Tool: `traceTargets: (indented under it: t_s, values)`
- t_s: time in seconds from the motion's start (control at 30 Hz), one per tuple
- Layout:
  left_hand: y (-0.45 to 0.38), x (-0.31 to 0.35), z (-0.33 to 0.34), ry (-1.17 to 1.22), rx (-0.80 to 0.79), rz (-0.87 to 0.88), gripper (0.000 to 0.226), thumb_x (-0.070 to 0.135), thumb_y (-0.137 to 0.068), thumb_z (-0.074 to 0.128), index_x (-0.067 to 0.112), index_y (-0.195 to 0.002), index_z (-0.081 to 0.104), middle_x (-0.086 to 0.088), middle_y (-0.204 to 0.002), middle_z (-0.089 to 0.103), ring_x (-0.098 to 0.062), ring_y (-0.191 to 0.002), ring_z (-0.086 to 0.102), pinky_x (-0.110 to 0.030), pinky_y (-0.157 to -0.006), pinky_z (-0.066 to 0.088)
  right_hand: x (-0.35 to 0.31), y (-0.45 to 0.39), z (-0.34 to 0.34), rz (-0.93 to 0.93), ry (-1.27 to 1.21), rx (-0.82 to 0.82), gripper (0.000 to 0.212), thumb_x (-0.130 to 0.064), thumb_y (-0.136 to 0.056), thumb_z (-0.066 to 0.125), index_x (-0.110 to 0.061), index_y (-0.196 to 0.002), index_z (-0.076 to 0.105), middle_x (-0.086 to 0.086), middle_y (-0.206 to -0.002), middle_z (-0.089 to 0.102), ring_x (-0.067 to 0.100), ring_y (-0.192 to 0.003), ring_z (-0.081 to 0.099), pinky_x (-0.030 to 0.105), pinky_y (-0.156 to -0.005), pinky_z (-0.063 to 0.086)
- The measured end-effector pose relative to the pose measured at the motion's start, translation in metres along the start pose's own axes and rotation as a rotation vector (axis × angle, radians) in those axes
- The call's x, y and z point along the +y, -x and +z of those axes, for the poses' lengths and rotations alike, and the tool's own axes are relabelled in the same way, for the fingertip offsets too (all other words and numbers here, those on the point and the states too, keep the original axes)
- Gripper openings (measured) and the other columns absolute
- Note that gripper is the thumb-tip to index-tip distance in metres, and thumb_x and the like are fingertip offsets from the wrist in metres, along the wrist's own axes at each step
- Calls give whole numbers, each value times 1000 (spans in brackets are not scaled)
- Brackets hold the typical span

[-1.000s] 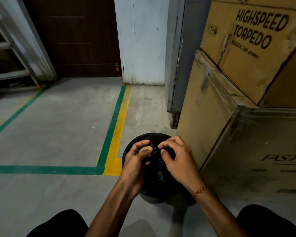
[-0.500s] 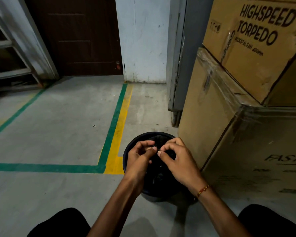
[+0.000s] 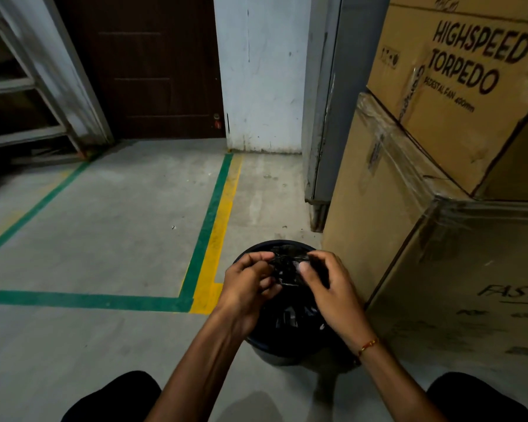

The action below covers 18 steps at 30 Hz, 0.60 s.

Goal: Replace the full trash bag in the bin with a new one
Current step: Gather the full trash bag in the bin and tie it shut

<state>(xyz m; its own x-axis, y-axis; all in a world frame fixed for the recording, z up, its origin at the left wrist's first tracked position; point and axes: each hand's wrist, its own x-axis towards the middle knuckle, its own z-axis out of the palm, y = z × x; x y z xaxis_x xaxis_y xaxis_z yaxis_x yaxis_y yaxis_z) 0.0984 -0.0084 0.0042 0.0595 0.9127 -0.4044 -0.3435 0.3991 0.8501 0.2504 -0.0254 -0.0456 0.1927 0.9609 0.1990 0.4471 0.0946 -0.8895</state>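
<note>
Two hands work over the mouth of a round black bin (image 3: 256, 345) that stands on the concrete floor (image 3: 119, 223), just beside the stacked cardboard boxes (image 3: 409, 208) and near the corner of the green and yellow floor lines (image 3: 208, 269). The left hand (image 3: 247, 287) and the right hand (image 3: 329, 287) each have their grip pinched on gathered black plastic at the neck of the full trash bag (image 3: 287, 269), which sits inside the bin with its bunched top between the two hands. By the look of it, the neck is being twisted or knotted shut before the bag is lifted out; no new bag shows anywhere in view.

Thin film is the weak point. Pulling the two pinches hard apart could tear the neck, and a loose knot could slip open on the lift and spill the contents. With the boxes so close on the right, a bag raised at a slant may snag on a carton edge. The light bin may also rise with the bag if nothing holds it down.
</note>
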Motion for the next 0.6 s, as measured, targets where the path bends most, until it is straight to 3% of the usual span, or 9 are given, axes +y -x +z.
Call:
traceTargets:
  t_s: [0.07,0.13,0.27,0.37,0.43,0.5,0.53,0.6]
  values:
    - [4,8,-2,45,-63,-11,29,-9,-89,43,13,-89,62,0,-56,42,-8,-41,33,-26,-58,45,15,-8,-2,186,-44,42,44,-71,-86,41,-36,-105,61,-10,-108,66,13,-105,62,37,-92,51]
    - [10,18,0,57,-146,-12,29,-9,-89,43,13,-90,61,-3,-62,43,-11,-48,34,-26,-59,50,31,-16,-2,361,-183,-17,48,-75,-85,40,-40,-110,62,-8,-110,70,18,-106,65,45,-95,52]
    - [21,39,10,89,-244,-12,29,-10,-88,47,13,-87,64,-9,-77,56,-19,-66,51,-26,-59,59,43,-22,-2,696,-763,-148,73,-83,-76,48,-29,-123,66,10,-124,68,33,-115,64,53,-105,44]
    - [24,57,17,160,-252,-26,29,-10,-89,46,13,-84,63,-7,-72,66,-19,-63,65,-27,-63,61,36,-22,-3,711,-1004,-201,71,-76,-86,39,-23,-122,68,11,-126,67,32,-118,62,51,-106,42]
    - [26,66,21,194,-260,-34,28,-10,-90,45,12,-84,61,-4,-62,69,-15,-56,69,-27,-65,60,39,-15,0,772,-1207,-222,66,-67,-91,38,-17,-111,75,12,-118,71,32,-106,69,47,-93,51]
    - [28,73,23,222,-281,-32,25,-9,-90,46,10,-87,61,-5,-63,70,-16,-59,70,-27,-65,61,38,-8,5,811,-1257,-207,60,-61,-91,46,-14,-117,72,12,-122,69,31,-104,70,44,-87,55]
    - [29,76,24,218,-303,-25,24,-10,-90,47,9,-88,62,-7,-66,70,-18,-65,68,-28,-66,62,36,-8,6,790,-1269,-224,62,-62,-84,59,-15,-124,68,11,-126,67,30,-107,69,43,-89,53]
    - [36,80,26,163,-335,29,19,-9,-91,51,7,-93,62,-11,-75,69,-20,-70,66,-33,-73,62,36,-8,12,717,-1271,-248,92,-63,-52,84,-15,-128,64,7,-118,71,27,-104,69,41,-84,54]
